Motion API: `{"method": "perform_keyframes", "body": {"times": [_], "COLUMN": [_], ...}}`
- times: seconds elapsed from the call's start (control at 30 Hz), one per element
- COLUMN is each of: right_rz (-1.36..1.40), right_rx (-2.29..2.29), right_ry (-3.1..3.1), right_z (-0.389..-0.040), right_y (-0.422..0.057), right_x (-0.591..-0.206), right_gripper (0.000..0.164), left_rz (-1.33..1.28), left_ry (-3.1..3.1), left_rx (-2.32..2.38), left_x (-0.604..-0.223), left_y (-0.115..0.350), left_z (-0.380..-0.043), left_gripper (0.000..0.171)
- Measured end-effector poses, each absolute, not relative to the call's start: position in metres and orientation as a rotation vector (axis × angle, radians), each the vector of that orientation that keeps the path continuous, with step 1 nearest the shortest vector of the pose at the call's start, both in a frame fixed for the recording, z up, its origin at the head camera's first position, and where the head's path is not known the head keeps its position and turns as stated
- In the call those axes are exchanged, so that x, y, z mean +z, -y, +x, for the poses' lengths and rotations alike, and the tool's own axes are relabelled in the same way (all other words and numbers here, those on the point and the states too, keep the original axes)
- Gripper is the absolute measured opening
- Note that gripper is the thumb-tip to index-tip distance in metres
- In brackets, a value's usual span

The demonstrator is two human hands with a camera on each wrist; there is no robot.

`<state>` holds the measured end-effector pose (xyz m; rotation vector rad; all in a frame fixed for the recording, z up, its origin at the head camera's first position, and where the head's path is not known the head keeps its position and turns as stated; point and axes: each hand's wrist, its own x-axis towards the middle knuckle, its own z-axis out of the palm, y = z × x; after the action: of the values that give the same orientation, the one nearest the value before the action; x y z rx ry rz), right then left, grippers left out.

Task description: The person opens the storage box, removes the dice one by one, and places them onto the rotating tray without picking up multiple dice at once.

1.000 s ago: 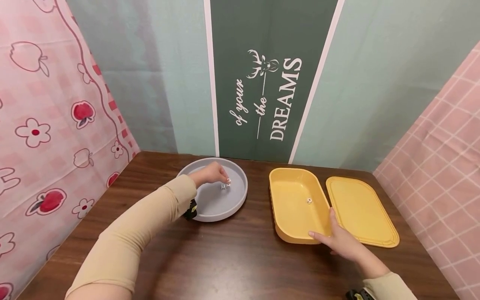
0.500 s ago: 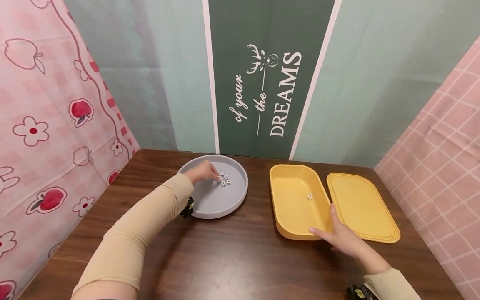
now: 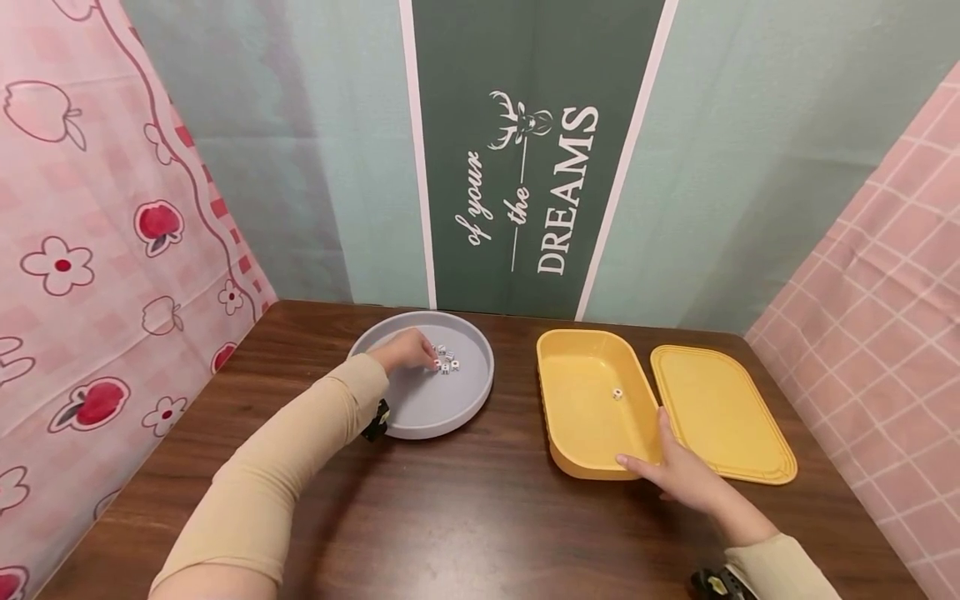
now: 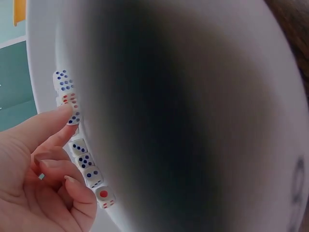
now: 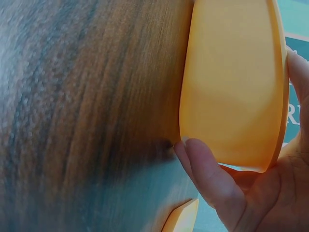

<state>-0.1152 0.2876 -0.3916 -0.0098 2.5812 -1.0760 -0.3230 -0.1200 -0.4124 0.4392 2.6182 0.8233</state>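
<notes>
A round grey tray (image 3: 427, 410) lies at the back left of the brown table. Several small white dice (image 3: 445, 360) lie clustered in it. My left hand (image 3: 408, 350) reaches into the tray, fingertips at the cluster's left side. In the left wrist view its index finger (image 4: 53, 123) touches a die in the row of dice (image 4: 87, 163) and the other fingers curl beside them. My right hand (image 3: 678, 477) grips the near right corner of a yellow box (image 3: 581, 433), thumb over the rim. A finger (image 5: 207, 181) presses the box's outer wall (image 5: 231, 87). One die (image 3: 617, 394) lies inside the box.
The box's flat yellow lid (image 3: 720, 417) lies just right of it, touching its side. Patterned cloth walls close in the table (image 3: 465, 517) on the left, back and right. A dark wrist-worn device (image 3: 377, 419) hangs by the tray's near edge.
My left hand has drawn back a little to the left in the tray, uncovering more of the dice cluster. The right hand has kept its hold on the yellow box.
</notes>
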Motion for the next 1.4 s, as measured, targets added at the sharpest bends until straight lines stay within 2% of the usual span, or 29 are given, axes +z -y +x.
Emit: {"method": "perform_keyframes", "body": {"times": [0.2,0.43,0.53,1.07,1.4], "right_rz": [-0.015,-0.017,-0.015,-0.001,0.023], "right_rx": [-1.076,-1.067,-1.066,-1.069,-1.019], "right_ry": [-2.584,-2.585,-2.585,-2.581,-2.637], "right_z": [-0.117,-0.118,-0.118,-0.117,-0.117], "right_y": [-0.288,-0.29,-0.291,-0.287,-0.282], "right_x": [-0.392,-0.393,-0.393,-0.393,-0.395], "right_gripper": [0.113,0.113,0.113,0.114,0.115], "left_rz": [0.423,0.513,0.547,0.704,0.54], "left_ry": [-2.633,-2.589,-2.558,-2.503,-2.399], "left_rx": [0.825,0.906,0.934,1.053,1.287], "left_x": [-0.392,-0.371,-0.367,-0.347,-0.353], "left_y": [0.117,0.105,0.094,-0.01,-0.067], "left_z": [-0.308,-0.306,-0.307,-0.31,-0.313], "left_gripper": [0.015,0.034,0.037,0.033,0.024]}}
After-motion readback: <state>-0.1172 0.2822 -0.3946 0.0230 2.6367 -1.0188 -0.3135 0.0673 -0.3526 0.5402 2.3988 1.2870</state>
